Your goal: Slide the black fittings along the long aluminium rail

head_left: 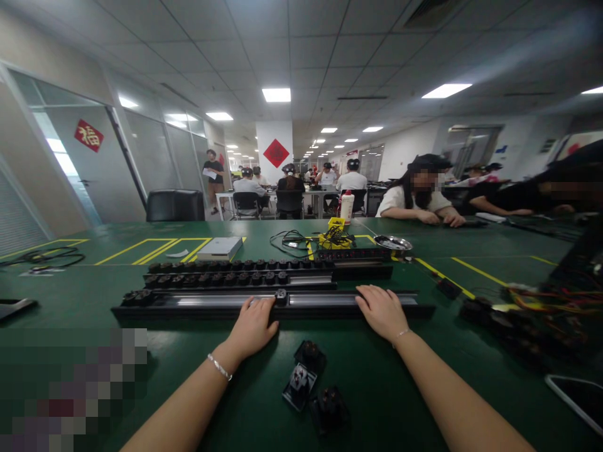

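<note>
A long black track (pixel 325 309) with a silvery channel lies crosswise in front of me. My left hand (pixel 254 323) rests over its near edge, fingers laid on the channel and thumb apart. Right beside my left index finger sits a small black socket module (pixel 281 296) in the channel; whether the finger touches it I cannot tell. My right hand (pixel 382 309) lies farther right on the same track, fingers stretched across it, holding nothing I can see. More black modules (pixel 139 297) sit at the track's left end. Nearer me are loose dark plug pieces (pixel 300 380) with pins.
Behind lie further tracks (pixel 311 280) filled with round black modules. A white box (pixel 220 248), tangled cables with a yellow holder (pixel 336 235), and a metal bowl (pixel 394 242) stand beyond. At right are wires (pixel 532 298) and a phone-like device (pixel 577 398). A co-worker (pixel 419 194) sits across.
</note>
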Demonstrator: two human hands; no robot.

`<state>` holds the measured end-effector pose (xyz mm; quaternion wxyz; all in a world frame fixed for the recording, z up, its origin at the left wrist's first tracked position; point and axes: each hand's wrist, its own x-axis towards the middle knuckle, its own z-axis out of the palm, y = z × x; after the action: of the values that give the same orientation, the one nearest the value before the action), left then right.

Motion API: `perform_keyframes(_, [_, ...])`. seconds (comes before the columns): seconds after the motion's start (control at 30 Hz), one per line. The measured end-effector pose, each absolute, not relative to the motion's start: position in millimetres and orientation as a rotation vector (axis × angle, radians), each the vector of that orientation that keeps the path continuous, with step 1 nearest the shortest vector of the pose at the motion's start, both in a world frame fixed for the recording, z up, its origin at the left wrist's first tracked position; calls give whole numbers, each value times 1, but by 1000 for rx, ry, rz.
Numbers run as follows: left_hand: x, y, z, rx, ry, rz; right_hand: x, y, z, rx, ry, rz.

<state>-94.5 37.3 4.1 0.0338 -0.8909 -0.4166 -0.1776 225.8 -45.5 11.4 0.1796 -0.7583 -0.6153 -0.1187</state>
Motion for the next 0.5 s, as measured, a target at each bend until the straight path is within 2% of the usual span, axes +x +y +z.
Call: perform_keyframes(0.5, [-96,44,4,-2758,-1315,-614,218,-44,10,-2041,-1899,-364])
